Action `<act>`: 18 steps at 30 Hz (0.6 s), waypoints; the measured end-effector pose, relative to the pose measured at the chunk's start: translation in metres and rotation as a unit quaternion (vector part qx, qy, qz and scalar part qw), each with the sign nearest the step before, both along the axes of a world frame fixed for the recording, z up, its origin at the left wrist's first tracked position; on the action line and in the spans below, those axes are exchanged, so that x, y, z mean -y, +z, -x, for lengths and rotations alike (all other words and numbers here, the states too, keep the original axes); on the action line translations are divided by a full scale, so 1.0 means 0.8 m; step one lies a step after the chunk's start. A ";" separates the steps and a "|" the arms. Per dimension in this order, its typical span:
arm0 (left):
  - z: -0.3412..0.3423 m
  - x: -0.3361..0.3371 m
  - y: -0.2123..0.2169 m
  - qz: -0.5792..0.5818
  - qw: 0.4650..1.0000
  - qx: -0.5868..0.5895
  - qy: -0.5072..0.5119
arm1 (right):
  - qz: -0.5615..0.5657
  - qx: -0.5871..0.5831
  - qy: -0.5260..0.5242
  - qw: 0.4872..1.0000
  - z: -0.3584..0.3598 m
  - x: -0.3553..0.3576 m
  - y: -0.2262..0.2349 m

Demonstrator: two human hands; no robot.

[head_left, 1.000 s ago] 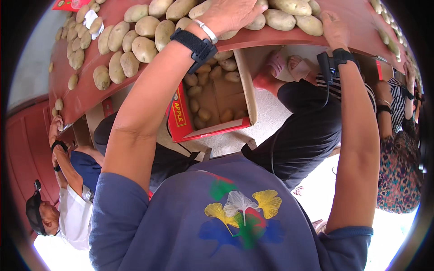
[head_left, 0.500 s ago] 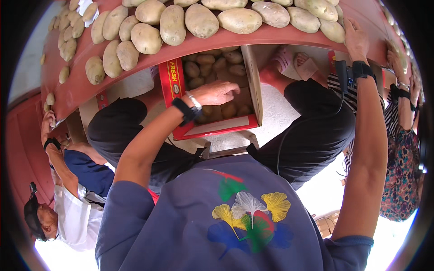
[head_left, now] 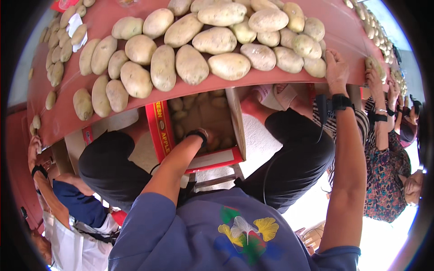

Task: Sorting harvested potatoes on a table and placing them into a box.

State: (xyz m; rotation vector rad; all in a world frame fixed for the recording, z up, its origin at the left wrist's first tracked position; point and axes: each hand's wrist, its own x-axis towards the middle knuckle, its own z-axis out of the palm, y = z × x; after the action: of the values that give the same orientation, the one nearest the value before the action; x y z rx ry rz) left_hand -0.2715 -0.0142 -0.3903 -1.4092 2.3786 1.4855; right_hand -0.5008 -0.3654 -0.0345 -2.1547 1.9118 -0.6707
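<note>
Red cardboard box [head_left: 160,131] w/ tan potatoes swallows left hand [head_left: 205,134], fingers hidden so can't tell; right hand [head_left: 337,67] flat, fingers together, on red table edge [head_left: 343,31].

Produce sorting line — potatoes [head_left: 190,63], cardboard box [head_left: 199,126]

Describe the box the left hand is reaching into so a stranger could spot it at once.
Below the near edge of the red table covered in potatoes sits a cardboard box, between the person's knees. It alone has red sides, and the left hand is inside it among potatoes.

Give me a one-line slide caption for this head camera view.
Left hand reaches into a red cardboard box of potatoes; right hand rests on the potato-covered red table.
</note>
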 end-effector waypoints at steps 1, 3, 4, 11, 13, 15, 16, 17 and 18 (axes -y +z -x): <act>0.008 0.003 0.005 -0.039 0.993 0.055 -0.094 | 0.008 -0.002 0.001 1.000 -0.001 -0.002 0.001; 0.017 0.006 0.016 -0.071 0.974 0.114 -0.184 | 0.018 0.034 0.015 0.999 -0.004 -0.006 0.002; 0.019 0.006 0.020 -0.071 0.987 0.097 -0.106 | 0.006 0.042 0.010 0.999 -0.005 -0.007 0.003; -0.006 0.020 0.078 -0.106 0.989 0.104 0.027 | 0.009 0.040 -0.006 0.999 -0.014 -0.015 0.009; -0.021 0.035 0.122 -0.118 0.985 0.108 0.065 | 0.008 0.031 -0.010 0.999 -0.015 -0.016 0.011; -0.032 0.051 0.178 -0.087 0.965 -0.036 0.245 | 0.006 0.026 -0.015 1.000 -0.017 -0.018 0.014; -0.038 0.059 0.209 -0.083 0.965 -0.030 0.247 | 0.001 0.018 -0.023 1.000 -0.018 -0.019 0.015; -0.044 0.068 0.241 -0.095 0.970 -0.077 0.212 | -0.004 0.011 -0.031 0.999 -0.019 -0.020 0.016; -0.048 0.075 0.273 -0.107 0.971 -0.124 0.176 | -0.004 0.020 -0.033 0.999 -0.020 -0.021 0.017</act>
State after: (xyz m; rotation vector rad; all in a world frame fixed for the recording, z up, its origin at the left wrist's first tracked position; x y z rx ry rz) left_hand -0.2328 -0.0742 -0.1720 -1.7486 2.0756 2.0440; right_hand -0.4850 -0.3486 -0.0206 -2.0668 1.9685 -0.7115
